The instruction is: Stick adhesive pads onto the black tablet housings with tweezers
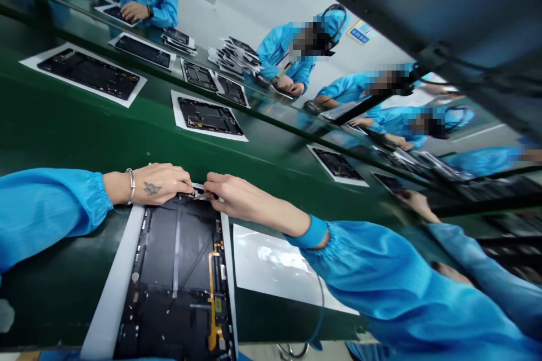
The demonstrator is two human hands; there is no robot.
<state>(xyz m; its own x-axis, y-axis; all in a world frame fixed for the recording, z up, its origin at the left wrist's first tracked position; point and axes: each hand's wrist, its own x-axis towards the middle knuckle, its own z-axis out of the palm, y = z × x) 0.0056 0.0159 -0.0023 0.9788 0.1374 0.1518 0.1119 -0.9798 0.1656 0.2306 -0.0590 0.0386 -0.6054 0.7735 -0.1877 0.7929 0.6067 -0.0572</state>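
Note:
A black tablet housing (186, 282) lies in front of me on a white sheet (110, 287), its inner side up. An orange flex cable (213, 293) runs along its right side. At the far edge of the housing, my left hand (158, 183) has its fingers closed and fingertips down on the top rim; anything between them is hidden. Just to its right, my right hand (235, 194) pinches a small, thin, pale strip (202, 196) over the same edge. The strip's exact kind is too small to tell.
A glossy white sheet (275, 262) lies right of the housing, under my right forearm. Beyond, several housings on white sheets, such as one tablet housing (209, 118), rest on the green bench (105, 135). A neighbour's hand (417, 203) reaches in at right; several co-workers sit opposite.

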